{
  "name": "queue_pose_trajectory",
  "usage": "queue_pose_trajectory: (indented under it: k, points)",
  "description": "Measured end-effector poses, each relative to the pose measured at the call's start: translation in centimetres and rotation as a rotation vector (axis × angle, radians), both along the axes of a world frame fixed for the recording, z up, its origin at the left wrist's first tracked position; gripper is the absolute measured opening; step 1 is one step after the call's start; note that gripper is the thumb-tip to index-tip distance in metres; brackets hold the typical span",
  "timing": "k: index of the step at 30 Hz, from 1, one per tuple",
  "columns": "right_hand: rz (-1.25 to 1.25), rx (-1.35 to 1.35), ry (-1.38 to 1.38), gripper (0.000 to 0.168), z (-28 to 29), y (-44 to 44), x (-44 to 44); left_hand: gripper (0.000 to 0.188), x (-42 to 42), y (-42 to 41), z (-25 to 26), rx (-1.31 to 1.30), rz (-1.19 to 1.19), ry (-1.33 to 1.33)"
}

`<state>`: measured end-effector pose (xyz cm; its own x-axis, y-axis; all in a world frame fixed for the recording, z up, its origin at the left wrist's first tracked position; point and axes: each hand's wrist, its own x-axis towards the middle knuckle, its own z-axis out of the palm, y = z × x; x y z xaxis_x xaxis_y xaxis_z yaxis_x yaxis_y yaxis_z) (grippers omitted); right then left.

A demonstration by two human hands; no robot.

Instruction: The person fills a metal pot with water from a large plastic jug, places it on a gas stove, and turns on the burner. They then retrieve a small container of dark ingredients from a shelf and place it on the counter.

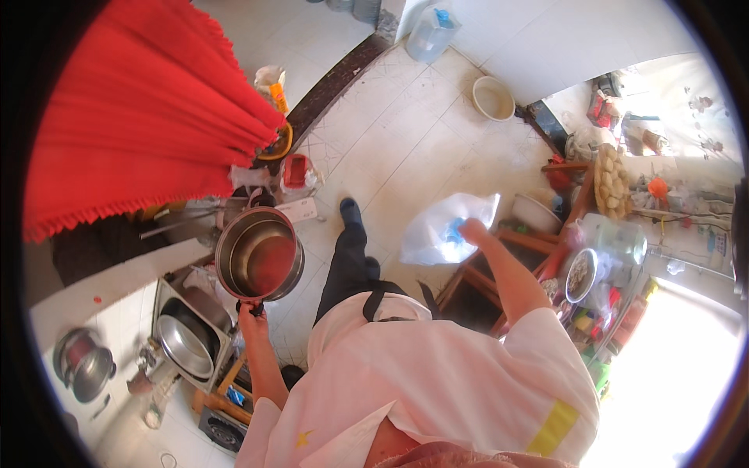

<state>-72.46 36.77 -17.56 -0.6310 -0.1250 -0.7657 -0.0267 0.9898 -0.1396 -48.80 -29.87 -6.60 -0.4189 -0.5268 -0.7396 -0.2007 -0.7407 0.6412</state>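
Note:
A deep metal pot point(248, 260) hangs tilted from my left hand point(253, 322), whose fingers are closed on its dark side handle. Its brown-grey inside faces me and shows a reddish patch at the bottom, perhaps a reflection. On the other side, my right hand point(475, 233) grips the blue neck area of a clear plastic water jug point(421, 234). The jug is held out over the tiled floor and leans sideways. How much liquid it contains is hard to tell through the glare.
A red curtain point(146, 111) hangs at the left, above a sink point(219, 362) with a metal basin point(184, 345) inside. Another water jug point(433, 36) and a pale plastic tub point(493, 99) stand on the floor. Brown wooden shelving point(529, 241) and a bowl point(581, 275) of pale pieces are at the right.

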Motion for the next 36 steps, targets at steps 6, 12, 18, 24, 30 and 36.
queue_pose_trajectory:
  k: [6, 12, 18, 24, 30, 36]
  points:
    - [-0.127, 0.083, 0.053, 0.047, 6.2, 7.7, -5.5, 0.021, -14.4, 2.8, -4.9, 0.001, -0.013, -0.086]
    - [-0.422, -0.041, 0.273, 0.040, 10.8, 7.9, -14.5, 0.004, -30.9, 3.5, -3.3, -0.073, -0.156, -0.125]
    - [-0.504, -0.161, 0.383, 0.026, 9.7, 11.9, -23.8, 0.008, -44.6, 7.3, -1.3, -0.067, -0.167, -0.067]
    - [-0.674, -0.309, 0.137, 0.020, 9.9, 12.5, -38.9, 0.012, -50.2, 12.8, -2.4, -0.112, -0.001, -0.084]
    - [-0.639, -0.335, 0.087, 0.026, 8.6, 15.0, -51.7, 0.017, -52.4, 18.5, -2.7, -0.074, 0.097, -0.259]
    - [-0.130, -0.190, 0.311, 0.035, 1.2, 22.3, -62.0, 0.014, -58.7, 22.6, -5.8, -0.147, -0.051, -0.182]
